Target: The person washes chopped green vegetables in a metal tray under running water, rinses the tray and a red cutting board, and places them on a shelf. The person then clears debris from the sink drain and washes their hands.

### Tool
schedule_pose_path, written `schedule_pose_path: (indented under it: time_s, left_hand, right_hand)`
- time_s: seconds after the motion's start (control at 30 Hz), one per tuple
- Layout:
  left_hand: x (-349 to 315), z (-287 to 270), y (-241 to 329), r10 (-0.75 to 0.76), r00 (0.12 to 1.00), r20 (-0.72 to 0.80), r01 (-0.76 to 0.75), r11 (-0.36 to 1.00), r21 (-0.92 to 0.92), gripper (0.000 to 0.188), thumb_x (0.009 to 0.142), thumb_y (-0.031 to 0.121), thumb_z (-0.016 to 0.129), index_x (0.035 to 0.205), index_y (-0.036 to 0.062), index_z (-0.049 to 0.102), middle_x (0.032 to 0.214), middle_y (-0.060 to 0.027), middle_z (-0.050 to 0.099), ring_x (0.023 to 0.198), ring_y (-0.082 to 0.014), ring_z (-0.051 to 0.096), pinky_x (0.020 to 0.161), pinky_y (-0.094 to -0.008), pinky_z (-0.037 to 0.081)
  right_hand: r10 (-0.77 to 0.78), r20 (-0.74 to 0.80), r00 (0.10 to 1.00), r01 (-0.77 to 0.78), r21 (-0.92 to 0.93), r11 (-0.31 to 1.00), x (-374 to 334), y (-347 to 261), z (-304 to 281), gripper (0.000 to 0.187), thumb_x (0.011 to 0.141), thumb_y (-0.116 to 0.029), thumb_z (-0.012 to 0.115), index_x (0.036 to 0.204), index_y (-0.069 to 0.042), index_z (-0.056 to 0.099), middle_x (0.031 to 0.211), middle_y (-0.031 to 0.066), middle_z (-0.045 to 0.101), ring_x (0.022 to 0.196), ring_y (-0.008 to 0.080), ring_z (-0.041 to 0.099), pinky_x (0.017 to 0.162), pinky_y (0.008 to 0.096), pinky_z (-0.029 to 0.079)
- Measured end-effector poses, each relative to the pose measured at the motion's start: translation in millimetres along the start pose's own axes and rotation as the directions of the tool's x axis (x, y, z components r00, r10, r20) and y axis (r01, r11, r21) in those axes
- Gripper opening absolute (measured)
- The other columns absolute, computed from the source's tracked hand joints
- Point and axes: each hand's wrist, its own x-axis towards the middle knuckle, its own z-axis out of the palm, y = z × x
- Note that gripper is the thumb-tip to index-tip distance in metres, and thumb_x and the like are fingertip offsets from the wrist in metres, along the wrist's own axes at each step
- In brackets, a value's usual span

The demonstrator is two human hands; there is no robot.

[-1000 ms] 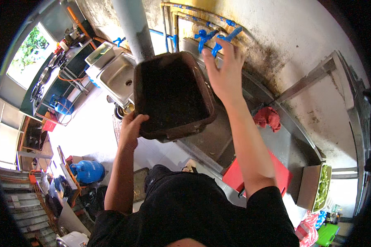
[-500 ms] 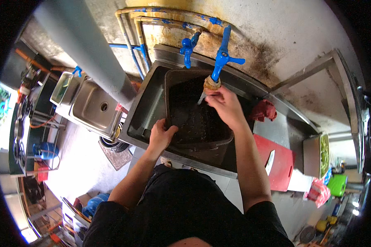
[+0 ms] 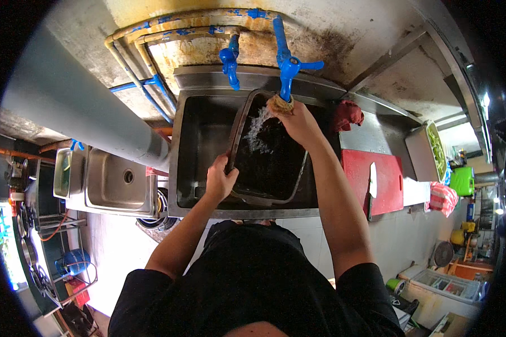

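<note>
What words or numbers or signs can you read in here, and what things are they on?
None that I can read.
The blue tap, dark basin, knife and red cutting board show no readable words.
A black item at the lower right has a pale mark, too small to make out.

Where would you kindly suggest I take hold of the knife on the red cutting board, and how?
I'd grip the knife by its dark handle, coming from the near side of the red cutting board: the handle lies by the board's near edge and the pale blade points away, so this should keep the grip clear of it.
</note>
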Motion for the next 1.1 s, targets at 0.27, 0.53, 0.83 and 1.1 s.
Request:
schedule_pose_path:
  time_s: [0.27, 0.53, 0.83, 1.1]
  left_hand:
    - [22.1, 28.2, -14.1, -0.049, 0.998, 0.042, 0.058, 0.960, -0.274, 0.032, 0.083, 0.009, 0.063, 0.114, -0.0010, 0.061, 0.085, -0.0070, 0.065, 0.073, -0.0105, 0.057, 0.064, -0.0285, 0.047]
    - [19.3, 36.3, -36.2, -0.279, 0.953, 0.122, 0.302, 0.916, -0.264, 0.035, 0.083, 0.007, 0.063, 0.117, -0.0019, 0.062, 0.090, -0.0109, 0.067, 0.083, -0.0138, 0.063, 0.072, -0.0293, 0.048]
    - [25.5, 1.0, -32.7, 0.178, 0.982, -0.066, -0.184, 0.978, -0.095, 0.037, 0.079, -0.005, 0.063, 0.116, -0.0023, 0.061, 0.110, -0.0148, 0.066, 0.100, -0.0278, 0.067, 0.083, -0.0282, 0.050]
    - [10.2, -23.2, -17.7, 0.145, 0.985, -0.094, -0.142, 0.989, 0.037, 0.029, 0.074, -0.009, 0.061, 0.103, -0.0055, 0.062, 0.133, -0.0191, 0.055, 0.124, -0.0336, 0.054, 0.099, -0.0347, 0.047]
  right_hand:
    - [0.066, -0.013, 0.998, -0.067, -0.005, 0.998, 24.9, 21.0, 40.1, 0.028, 0.095, -0.029, 0.059, 0.094, -0.002, 0.066, 0.081, 0.0042, 0.066, 0.082, 0.0157, 0.064, 0.074, 0.0328, 0.050]
    - [0.256, 0.092, 0.962, -0.254, -0.030, 0.967, 45.4, 24.6, 56.9, 0.028, 0.087, -0.030, 0.060, 0.097, -0.006, 0.071, 0.078, 0.0041, 0.067, 0.072, 0.0162, 0.062, 0.068, 0.0317, 0.050]
    - [0.254, 0.245, 0.936, -0.104, -0.498, 0.861, 36.9, 34.1, 38.0, 0.034, 0.084, -0.033, 0.061, 0.100, -0.004, 0.070, 0.089, 0.0117, 0.070, 0.083, 0.0247, 0.066, 0.080, 0.0365, 0.050]
    - [0.295, -0.142, 0.945, -0.301, -0.027, 0.953, 34.6, 26.9, 53.8, 0.032, 0.088, -0.031, 0.059, 0.104, -0.004, 0.069, 0.093, 0.0104, 0.070, 0.086, 0.0213, 0.065, 0.079, 0.0363, 0.051]
